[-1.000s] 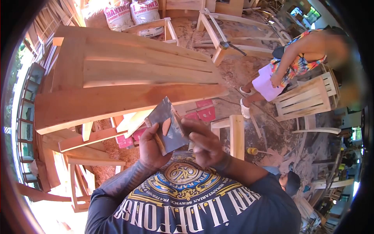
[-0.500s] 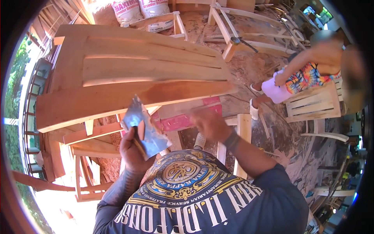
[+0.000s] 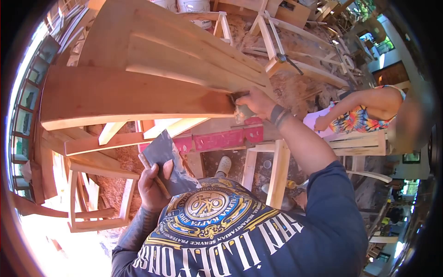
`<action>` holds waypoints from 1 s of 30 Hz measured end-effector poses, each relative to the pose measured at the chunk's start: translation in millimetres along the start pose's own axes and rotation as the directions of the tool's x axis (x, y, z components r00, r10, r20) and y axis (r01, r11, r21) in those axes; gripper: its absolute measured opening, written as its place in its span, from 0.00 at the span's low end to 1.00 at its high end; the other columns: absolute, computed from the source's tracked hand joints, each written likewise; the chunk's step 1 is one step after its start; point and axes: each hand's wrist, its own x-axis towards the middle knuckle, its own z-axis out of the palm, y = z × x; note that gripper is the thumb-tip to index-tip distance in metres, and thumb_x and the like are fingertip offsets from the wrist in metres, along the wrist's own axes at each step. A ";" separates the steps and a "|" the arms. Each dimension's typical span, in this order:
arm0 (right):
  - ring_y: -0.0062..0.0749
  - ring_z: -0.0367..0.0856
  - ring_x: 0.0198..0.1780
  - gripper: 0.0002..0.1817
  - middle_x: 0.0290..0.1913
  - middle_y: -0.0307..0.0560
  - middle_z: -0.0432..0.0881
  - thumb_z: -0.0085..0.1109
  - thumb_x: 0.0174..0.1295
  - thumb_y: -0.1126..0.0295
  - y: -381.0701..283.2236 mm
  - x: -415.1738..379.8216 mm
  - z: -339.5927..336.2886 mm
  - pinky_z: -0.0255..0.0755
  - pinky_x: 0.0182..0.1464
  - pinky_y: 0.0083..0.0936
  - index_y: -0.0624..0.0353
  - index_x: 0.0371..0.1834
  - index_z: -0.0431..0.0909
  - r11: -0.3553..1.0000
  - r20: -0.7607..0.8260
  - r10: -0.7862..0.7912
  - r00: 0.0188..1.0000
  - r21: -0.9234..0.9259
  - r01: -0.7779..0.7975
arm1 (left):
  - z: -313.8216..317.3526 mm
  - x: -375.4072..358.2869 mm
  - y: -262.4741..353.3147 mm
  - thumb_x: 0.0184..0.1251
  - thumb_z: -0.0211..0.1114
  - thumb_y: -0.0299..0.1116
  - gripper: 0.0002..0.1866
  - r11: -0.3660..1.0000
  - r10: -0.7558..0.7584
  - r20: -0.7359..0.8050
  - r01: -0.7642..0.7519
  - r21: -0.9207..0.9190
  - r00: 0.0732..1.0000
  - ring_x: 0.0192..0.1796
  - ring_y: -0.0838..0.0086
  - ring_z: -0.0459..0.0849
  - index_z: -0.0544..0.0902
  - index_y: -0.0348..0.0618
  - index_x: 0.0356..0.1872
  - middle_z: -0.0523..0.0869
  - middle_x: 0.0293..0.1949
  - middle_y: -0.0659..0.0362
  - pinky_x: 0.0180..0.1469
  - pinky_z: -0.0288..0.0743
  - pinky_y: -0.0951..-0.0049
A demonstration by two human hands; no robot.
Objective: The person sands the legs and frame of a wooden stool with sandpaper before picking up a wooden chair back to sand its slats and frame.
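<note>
My left hand (image 3: 154, 187) is closed around a flat grey metal plate (image 3: 168, 154), with a strip of wood along its near side. Brownish paste is smeared on the plate's right edge. My right hand (image 3: 256, 104) grips a small putty knife (image 3: 236, 102), mostly covered by the fingers, and presses it against the narrow end of a wooden panel (image 3: 134, 94). A darker reddish patch shows on the panel's front board just left of that hand. Long grooves run along the panel's top, which lies raised on wooden supports.
A person (image 3: 364, 108) in a colourful top sits at the right beside a slatted wooden piece (image 3: 360, 144). Wooden frames (image 3: 267, 41) stand at the back, and another frame (image 3: 99, 226) is at lower left. Below the panel lies a pink board (image 3: 217, 140). Sawdust covers the floor.
My right hand has moved up and right onto the panel's end. The metal plate has tilted and shifted slightly down in my left hand. The view has shifted, and the seated person appears lower.
</note>
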 end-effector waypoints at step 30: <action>0.42 0.86 0.40 0.13 0.41 0.56 0.90 0.68 0.61 0.72 -61.7 16.8 23.2 0.78 0.41 0.41 0.68 0.46 0.90 0.967 -0.075 0.170 0.983 -0.179 -0.181 | 1.1 -4.9 28.3 0.77 0.61 0.39 0.26 0.973 0.023 0.156 -0.059 0.224 0.987 0.56 0.63 0.90 0.74 0.36 0.70 0.87 0.59 0.50 0.58 0.87 0.62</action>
